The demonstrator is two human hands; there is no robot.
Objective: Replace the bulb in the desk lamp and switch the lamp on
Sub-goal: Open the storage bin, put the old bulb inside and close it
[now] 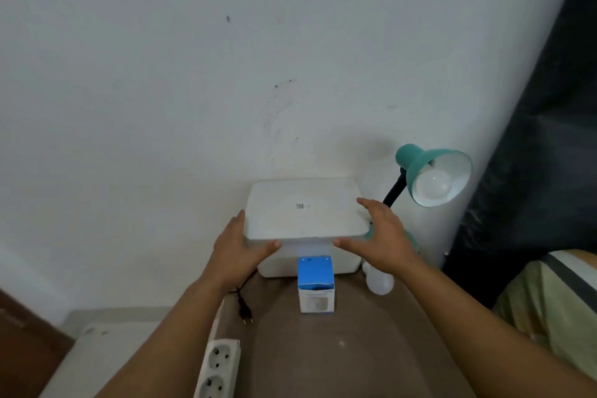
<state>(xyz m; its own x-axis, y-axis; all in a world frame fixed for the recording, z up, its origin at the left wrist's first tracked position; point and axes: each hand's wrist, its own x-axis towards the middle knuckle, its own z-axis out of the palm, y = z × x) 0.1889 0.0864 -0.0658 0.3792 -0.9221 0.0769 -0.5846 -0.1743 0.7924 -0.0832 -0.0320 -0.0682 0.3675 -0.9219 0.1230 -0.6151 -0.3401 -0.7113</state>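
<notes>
Both hands frame the white box (277, 265) at its lid (307, 207). The left hand (239, 245) lies flat-fingered on the left corner. The right hand (384, 236) is spread at the right edge, perhaps only touching. The teal lamp (420, 165) stands right of the box, with a bulb (434, 186) in its shade. A loose bulb (381, 283) and a carton (316, 284) sit in front of the box.

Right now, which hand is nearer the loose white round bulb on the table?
Right. The right hand is just over the bulb; the left hand is at the far side of the white plastic lid.
</notes>
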